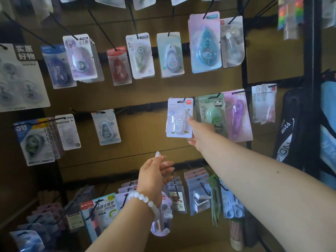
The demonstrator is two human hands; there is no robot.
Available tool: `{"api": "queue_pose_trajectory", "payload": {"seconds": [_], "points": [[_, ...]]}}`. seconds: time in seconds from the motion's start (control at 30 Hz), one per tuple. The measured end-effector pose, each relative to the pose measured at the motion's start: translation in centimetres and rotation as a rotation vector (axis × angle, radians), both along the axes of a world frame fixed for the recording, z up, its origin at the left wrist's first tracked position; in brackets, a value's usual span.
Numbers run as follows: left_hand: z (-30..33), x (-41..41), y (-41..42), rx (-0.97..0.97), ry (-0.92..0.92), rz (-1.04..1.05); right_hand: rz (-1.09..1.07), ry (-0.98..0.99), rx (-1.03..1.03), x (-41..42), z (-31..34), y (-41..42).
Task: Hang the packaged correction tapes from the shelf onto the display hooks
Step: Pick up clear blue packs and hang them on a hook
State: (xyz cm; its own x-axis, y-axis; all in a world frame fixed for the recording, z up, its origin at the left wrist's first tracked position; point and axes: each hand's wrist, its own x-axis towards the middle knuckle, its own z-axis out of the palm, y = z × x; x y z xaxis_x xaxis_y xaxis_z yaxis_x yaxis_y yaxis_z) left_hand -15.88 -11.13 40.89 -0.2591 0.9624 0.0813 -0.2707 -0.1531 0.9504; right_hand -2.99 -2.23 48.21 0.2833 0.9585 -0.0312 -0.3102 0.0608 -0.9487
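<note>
Your right hand [198, 132] pinches the upright white pack [179, 118] by its right edge at its hook [181, 101]; your left hand [156, 171] hangs below, loosely curled and empty.

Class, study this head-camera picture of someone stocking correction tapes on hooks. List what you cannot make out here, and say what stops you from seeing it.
- Head view: whether the white pack is fully on its hook; the card top hides the hook tip.
- The right hand covers the pack's right edge, so its grip is unclear.
- What the left hand holds: only a pale tip shows.
- Small print on the packs is blurred.
- The source shelf is out of frame.
</note>
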Motion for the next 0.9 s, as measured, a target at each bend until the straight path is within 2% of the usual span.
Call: {"api": "queue_pose_trajectory", "payload": {"seconds": [0.17,0.4,0.57,0.67,0.9], "points": [[-0.6,-0.7,0.9,-0.032,-0.008,0.017,-0.048,-0.053,-0.022,-0.8,0.4,1.1],[-1.5,-1.3,1.4,-0.063,0.037,0.058,0.026,-0.070,-0.034,-0.3,-1.5,0.9],[-3.5,-2.2,0.5,-0.062,0.267,0.101,-0.031,-0.347,0.085,-0.2,-4.9,-2.6],[-5.8,-2.6,-0.7,-0.097,0.459,0.071,0.005,-0.493,0.158,-0.2,-7.5,-5.9],[-14.5,-4.2,-2.6,-0.302,0.858,-0.008,0.129,-0.758,0.105,-0.7,-18.0,-10.8]]}}
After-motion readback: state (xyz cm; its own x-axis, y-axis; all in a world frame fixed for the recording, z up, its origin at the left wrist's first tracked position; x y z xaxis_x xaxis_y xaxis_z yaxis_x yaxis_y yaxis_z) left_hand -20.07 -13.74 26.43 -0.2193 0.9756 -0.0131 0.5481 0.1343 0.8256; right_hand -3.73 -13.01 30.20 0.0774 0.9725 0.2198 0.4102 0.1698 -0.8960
